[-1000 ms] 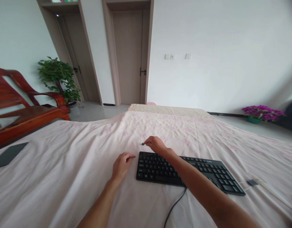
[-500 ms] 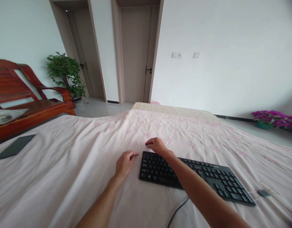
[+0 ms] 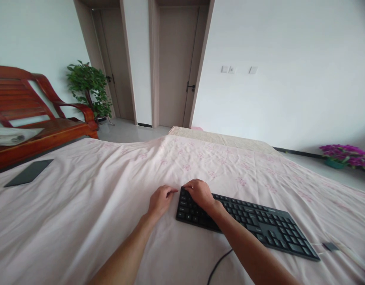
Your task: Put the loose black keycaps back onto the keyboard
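Observation:
A black keyboard [image 3: 268,221] lies slanted on a pale pink flowered bed sheet [image 3: 111,221]. Over its far left corner, my right hand [image 3: 200,194] has thumb and fingers closed at the corner key. Whatever is between those fingertips is hidden, and the hand and forearm cover many keys. Just left of that corner is my left hand [image 3: 161,200], fingers curled together and pointing at the keyboard's edge, with nothing visible in them. A black cable [image 3: 218,265] runs from under the keyboard toward me.
A dark flat panel [image 3: 29,173] lies at the left on the sheet. Right of the keyboard is a small dark square piece [image 3: 330,246] with a pale cord. Beyond the bed stand a wooden bench [image 3: 66,126], a green plant [image 3: 89,85], doors [image 3: 176,67] and purple flowers [image 3: 345,152].
My right hand has come back from beyond the keyboard's far edge onto its corner; a small dark piece showed at its fingertips before. My left fingertips are closer to the corner. The view has shifted slightly.

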Demonstrator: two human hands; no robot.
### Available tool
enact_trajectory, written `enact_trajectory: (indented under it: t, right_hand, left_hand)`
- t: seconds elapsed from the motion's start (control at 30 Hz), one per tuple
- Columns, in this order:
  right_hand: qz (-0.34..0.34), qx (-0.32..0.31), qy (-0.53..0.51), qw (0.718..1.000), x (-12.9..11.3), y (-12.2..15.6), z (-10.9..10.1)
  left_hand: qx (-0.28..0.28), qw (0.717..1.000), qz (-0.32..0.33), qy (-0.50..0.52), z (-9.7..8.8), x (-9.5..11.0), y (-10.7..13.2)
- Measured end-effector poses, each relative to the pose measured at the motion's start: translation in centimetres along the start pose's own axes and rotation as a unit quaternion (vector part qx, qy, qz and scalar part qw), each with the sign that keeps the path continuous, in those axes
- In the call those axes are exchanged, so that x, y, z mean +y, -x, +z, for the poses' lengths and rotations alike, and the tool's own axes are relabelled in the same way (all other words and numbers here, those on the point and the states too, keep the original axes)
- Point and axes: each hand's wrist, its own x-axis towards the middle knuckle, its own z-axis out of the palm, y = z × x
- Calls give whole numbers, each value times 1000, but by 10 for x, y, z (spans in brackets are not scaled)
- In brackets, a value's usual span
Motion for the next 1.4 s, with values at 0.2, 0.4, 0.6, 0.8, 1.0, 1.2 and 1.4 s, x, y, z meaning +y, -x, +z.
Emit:
enact_trajectory:
  t: [0.2, 0.4, 0.6, 0.8, 1.0, 1.2, 1.4]
  right_hand:
    - [4, 17, -14, 1000, 2, -1, 5]
    - [-20, 45, -31, 998, 3, 0, 9]
    - [-54, 29, 20, 998, -4, 1, 5]
    - [-91, -11, 85, 992, -12, 9, -1]
    - [-118, -35, 166, 978, -19, 12, -1]
    - [-66, -24, 95, 993, -15, 9, 0]
    - [-55, -9, 66, 996, -13, 5, 2]
  left_hand:
    - [13, 1000, 12, 7, 1, -4, 1]
    - [13, 1000, 16, 1, 2, -6, 0]
    - [13, 1000, 18, -2, 1, -4, 0]
    - [8, 1000, 13, -8, 1, -4, 0]
    - [8, 1000, 21, -6, 1, -6, 0]
    - [6, 1000, 17, -8, 1, -6, 0]
    - [4, 1000, 21, -6, 0, -6, 1]
